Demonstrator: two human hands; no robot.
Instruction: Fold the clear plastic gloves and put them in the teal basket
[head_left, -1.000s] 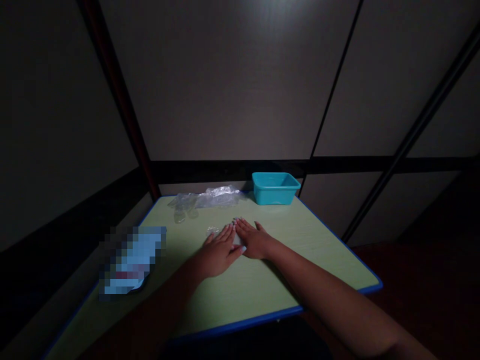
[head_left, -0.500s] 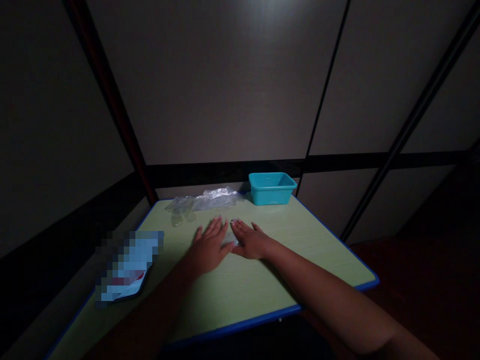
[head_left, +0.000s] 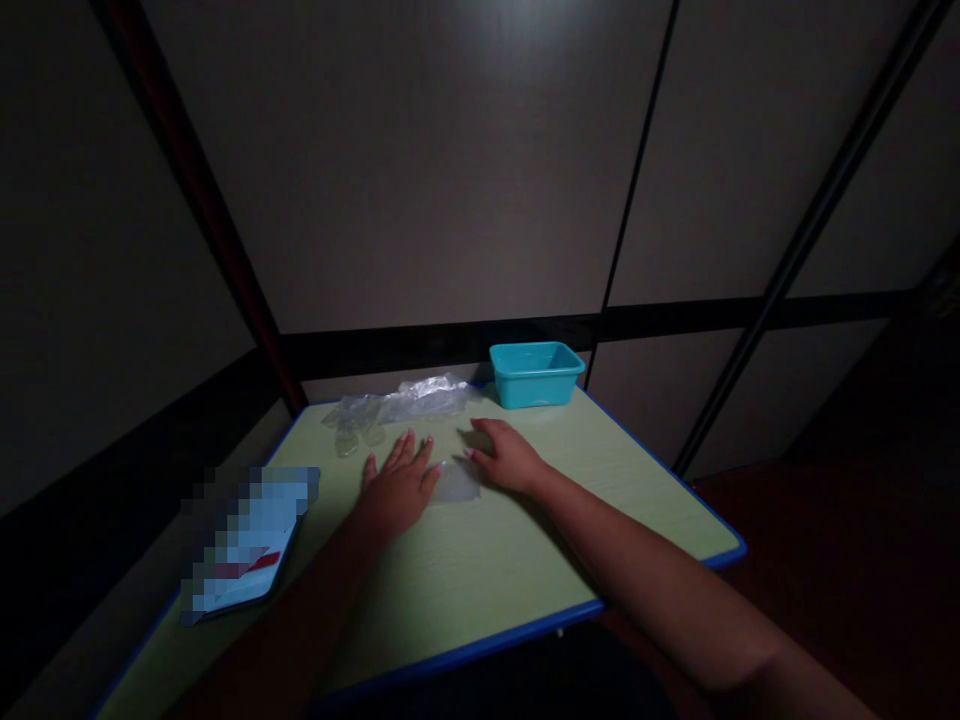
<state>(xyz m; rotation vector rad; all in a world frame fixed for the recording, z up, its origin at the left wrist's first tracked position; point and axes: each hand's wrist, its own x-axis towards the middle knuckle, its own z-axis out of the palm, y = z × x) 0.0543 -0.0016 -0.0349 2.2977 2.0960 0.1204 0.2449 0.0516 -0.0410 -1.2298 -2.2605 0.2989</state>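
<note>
A small, flat piece of clear plastic point(head_left: 459, 484) lies on the table between my hands. My left hand point(head_left: 397, 492) is open, palm down, its fingers spread over the tabletop and its thumb at the plastic's left edge. On the other side, my right hand point(head_left: 511, 458) is open with its fingers slightly bent and thumb apart, just beyond the plastic's upper right corner. Nothing shows in its grasp. Crumpled clear plastic bags point(head_left: 427, 400) lie along the far edge, past my left fingertips.
A turquoise plastic basket point(head_left: 535, 388) stands at the back right of the pale green table point(head_left: 480, 580), which has a blue rim. On the left lies a tablet-like device point(head_left: 255, 550), partly pixelated. Cabinet panels point(head_left: 442, 180) rise directly behind the table.
My hands have moved apart, the left one leftward and the right one slightly up and away. More of the flat plastic piece now shows between them. The view has shifted slightly.
</note>
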